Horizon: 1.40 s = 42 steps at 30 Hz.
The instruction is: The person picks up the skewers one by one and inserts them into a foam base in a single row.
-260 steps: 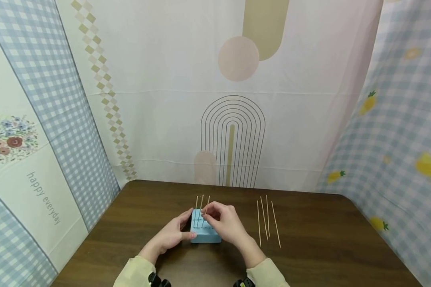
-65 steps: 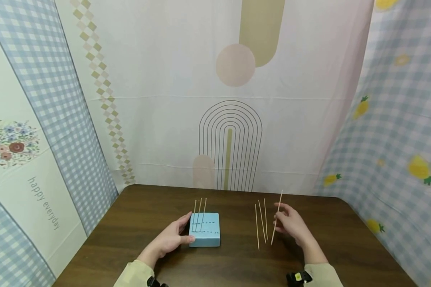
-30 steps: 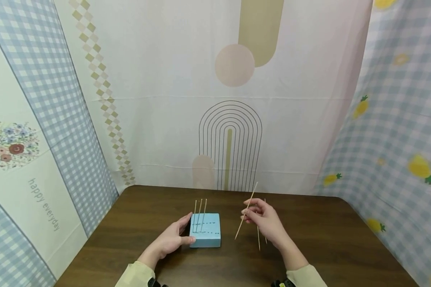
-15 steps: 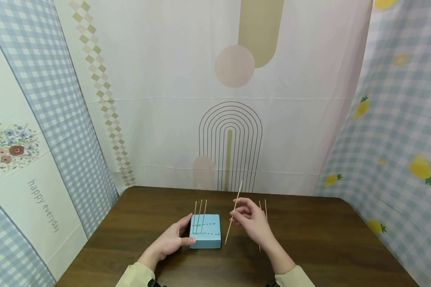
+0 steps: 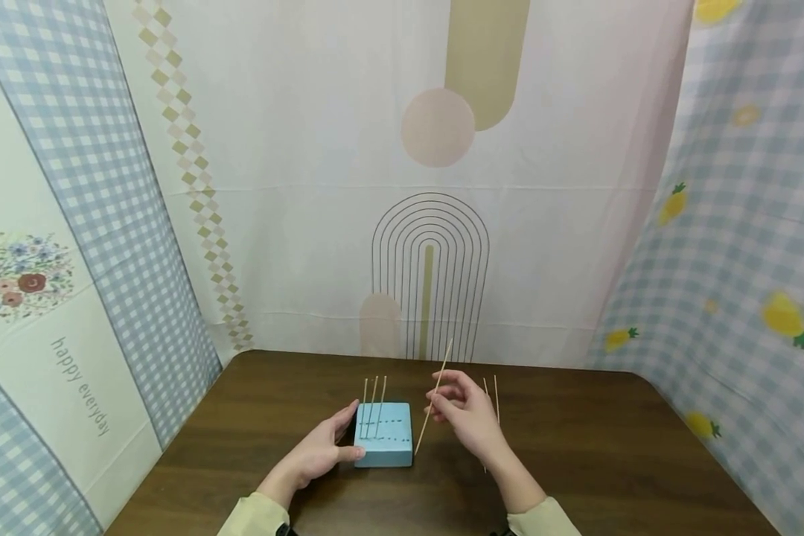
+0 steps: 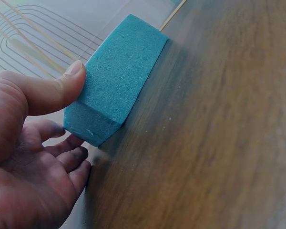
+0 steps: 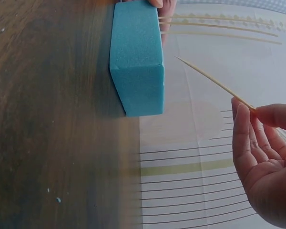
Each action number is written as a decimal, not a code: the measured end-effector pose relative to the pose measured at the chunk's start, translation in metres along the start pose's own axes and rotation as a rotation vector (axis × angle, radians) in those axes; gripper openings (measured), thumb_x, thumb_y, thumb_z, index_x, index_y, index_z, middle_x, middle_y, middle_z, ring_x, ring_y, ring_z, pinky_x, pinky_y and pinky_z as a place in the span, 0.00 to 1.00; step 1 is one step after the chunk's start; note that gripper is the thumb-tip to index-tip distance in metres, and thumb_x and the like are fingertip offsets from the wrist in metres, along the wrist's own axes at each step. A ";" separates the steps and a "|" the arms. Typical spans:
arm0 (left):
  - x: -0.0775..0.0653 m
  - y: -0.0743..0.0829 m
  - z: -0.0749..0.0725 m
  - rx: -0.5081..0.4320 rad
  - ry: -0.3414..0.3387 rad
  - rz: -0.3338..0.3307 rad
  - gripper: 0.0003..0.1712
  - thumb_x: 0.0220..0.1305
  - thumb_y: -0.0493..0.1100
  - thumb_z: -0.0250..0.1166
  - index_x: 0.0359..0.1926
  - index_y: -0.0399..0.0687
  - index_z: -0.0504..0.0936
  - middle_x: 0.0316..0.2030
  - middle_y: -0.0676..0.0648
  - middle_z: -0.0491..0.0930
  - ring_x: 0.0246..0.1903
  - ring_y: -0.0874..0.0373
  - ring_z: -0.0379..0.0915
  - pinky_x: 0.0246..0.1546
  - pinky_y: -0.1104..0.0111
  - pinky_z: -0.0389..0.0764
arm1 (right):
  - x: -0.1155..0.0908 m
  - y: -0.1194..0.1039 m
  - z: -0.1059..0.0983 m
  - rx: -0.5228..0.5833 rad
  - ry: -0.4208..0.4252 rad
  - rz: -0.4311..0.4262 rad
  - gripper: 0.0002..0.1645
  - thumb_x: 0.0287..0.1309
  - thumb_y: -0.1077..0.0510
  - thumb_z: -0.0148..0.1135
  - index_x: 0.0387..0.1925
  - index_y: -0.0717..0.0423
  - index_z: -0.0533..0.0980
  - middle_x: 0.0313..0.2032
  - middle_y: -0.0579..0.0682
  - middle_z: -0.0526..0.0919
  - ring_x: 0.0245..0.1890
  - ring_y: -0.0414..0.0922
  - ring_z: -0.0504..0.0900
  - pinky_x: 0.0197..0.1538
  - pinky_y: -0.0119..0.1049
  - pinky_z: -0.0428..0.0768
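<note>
A light blue foam block [image 5: 395, 429] with rows of small holes in its top lies on the table. Three thin bamboo skewers [image 7: 219, 26] stand upright in its left part. My left hand [image 5: 318, 449] grips the block's left side, thumb [image 6: 57, 93] at the near edge and fingers round the far side. Just right of the block, my right hand [image 5: 470, 417] pinches another skewer [image 5: 444, 365] between thumb and fingertips. That skewer leans, its pointed lower end apart from the block in the right wrist view.
Further skewers [image 5: 497, 398] lie on the dark wooden table [image 5: 596, 447] to the right, partly hidden behind my right hand and wrist. Small blue crumbs [image 7: 58, 200] are on the tabletop. A patterned cloth [image 5: 308, 223] hangs behind the table.
My right hand has picked up a skewer from the right and carried it left, beside the block; in the last half second it has barely moved. My left hand has stayed on the block.
</note>
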<state>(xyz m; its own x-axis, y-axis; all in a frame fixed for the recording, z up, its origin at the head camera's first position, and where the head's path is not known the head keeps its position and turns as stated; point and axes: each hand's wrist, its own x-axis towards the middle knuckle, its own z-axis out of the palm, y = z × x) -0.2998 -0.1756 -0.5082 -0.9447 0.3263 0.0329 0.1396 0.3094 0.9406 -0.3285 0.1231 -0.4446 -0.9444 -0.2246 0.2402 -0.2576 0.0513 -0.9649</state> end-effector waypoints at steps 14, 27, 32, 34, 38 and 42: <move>0.000 0.000 0.000 -0.009 -0.002 -0.001 0.56 0.65 0.37 0.75 0.84 0.32 0.51 0.82 0.29 0.49 0.80 0.29 0.44 0.77 0.37 0.51 | 0.001 -0.002 0.009 0.027 0.013 -0.031 0.17 0.70 0.69 0.66 0.58 0.62 0.78 0.42 0.59 0.89 0.38 0.53 0.91 0.43 0.42 0.90; 0.001 0.001 0.001 -0.019 0.006 -0.002 0.56 0.65 0.37 0.76 0.83 0.31 0.52 0.82 0.29 0.51 0.80 0.29 0.45 0.77 0.37 0.51 | 0.009 -0.012 0.037 0.011 0.029 -0.120 0.12 0.69 0.67 0.69 0.52 0.61 0.80 0.41 0.57 0.90 0.39 0.56 0.91 0.43 0.47 0.90; 0.001 0.001 0.002 -0.023 0.002 -0.004 0.56 0.65 0.37 0.76 0.83 0.31 0.52 0.82 0.29 0.51 0.80 0.30 0.45 0.77 0.37 0.51 | 0.009 -0.007 0.044 -0.050 0.027 -0.156 0.10 0.68 0.66 0.71 0.48 0.57 0.81 0.37 0.53 0.89 0.36 0.58 0.91 0.42 0.54 0.89; 0.001 0.001 0.001 -0.023 0.004 -0.003 0.56 0.65 0.37 0.75 0.83 0.31 0.52 0.82 0.29 0.51 0.80 0.30 0.45 0.77 0.37 0.51 | 0.009 -0.005 0.045 -0.056 0.031 -0.167 0.10 0.68 0.65 0.72 0.48 0.56 0.81 0.36 0.52 0.89 0.36 0.60 0.90 0.41 0.54 0.89; 0.001 0.001 0.001 -0.014 0.005 -0.002 0.55 0.65 0.37 0.76 0.83 0.31 0.52 0.82 0.29 0.51 0.80 0.29 0.45 0.77 0.37 0.51 | 0.009 -0.004 0.045 -0.057 0.032 -0.172 0.10 0.67 0.65 0.72 0.47 0.56 0.81 0.36 0.52 0.89 0.36 0.61 0.90 0.41 0.55 0.89; -0.001 0.001 0.000 -0.011 0.005 -0.006 0.55 0.65 0.37 0.76 0.83 0.31 0.52 0.82 0.28 0.51 0.80 0.29 0.45 0.77 0.37 0.51 | 0.007 -0.003 0.045 -0.061 0.029 -0.173 0.09 0.68 0.64 0.72 0.47 0.55 0.82 0.36 0.51 0.89 0.36 0.62 0.90 0.41 0.53 0.89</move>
<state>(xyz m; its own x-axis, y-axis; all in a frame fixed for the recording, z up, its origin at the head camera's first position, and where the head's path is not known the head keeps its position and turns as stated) -0.2990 -0.1755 -0.5072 -0.9471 0.3196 0.0286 0.1302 0.3016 0.9445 -0.3253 0.0770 -0.4443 -0.8900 -0.2074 0.4060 -0.4280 0.0736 -0.9008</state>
